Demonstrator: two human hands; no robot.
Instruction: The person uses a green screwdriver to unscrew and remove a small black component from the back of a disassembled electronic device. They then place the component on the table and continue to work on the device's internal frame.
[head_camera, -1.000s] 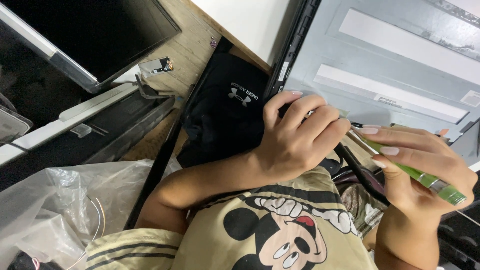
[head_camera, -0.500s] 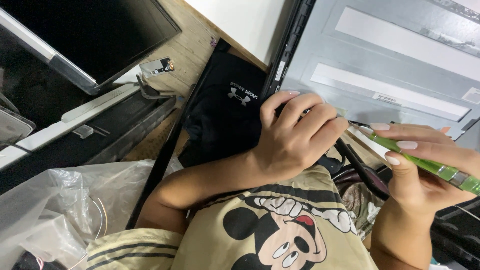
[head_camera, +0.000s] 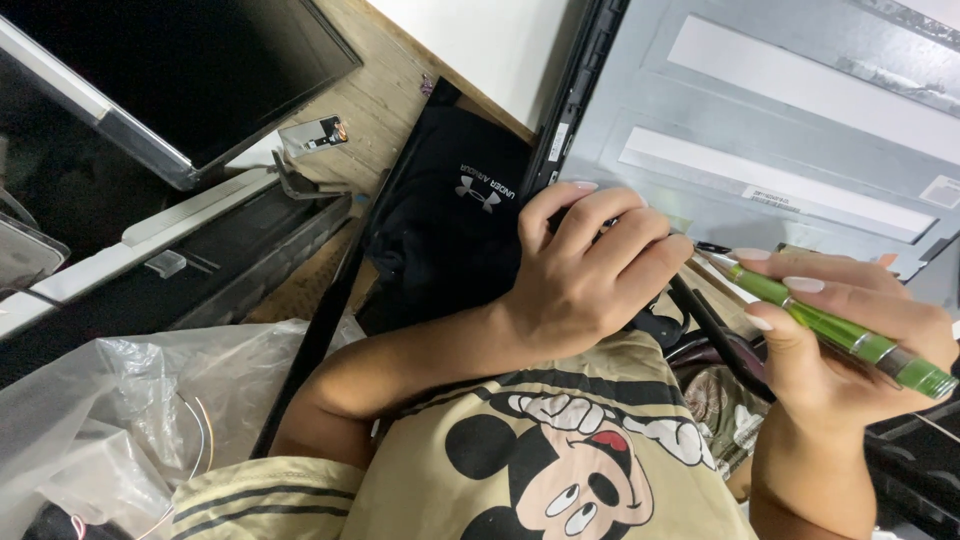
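- The green screwdriver (head_camera: 835, 330) lies slanted across your right hand (head_camera: 845, 345), tip pointing to 10 o'clock at the grey metal back panel (head_camera: 800, 110), likely angled to reach a screw there.
- Your right fingers (head_camera: 800, 285) pinch its shaft, thumb underneath.
- Your left hand (head_camera: 585, 270) rests curled at the panel's black frame edge (head_camera: 580, 95), fingers pressed together, apparently steadying it.
- At 9 o'clock a black cloth (head_camera: 445, 230) lies on the wooden desk (head_camera: 375, 100); clear plastic bag (head_camera: 130, 400) at 7.

Beige short-sleeved T-shirt (head_camera: 600, 450) with cartoon mouse print, dark stripes on sleeve (head_camera: 260, 500), pale polished nails on fingers (head_camera: 803, 284)
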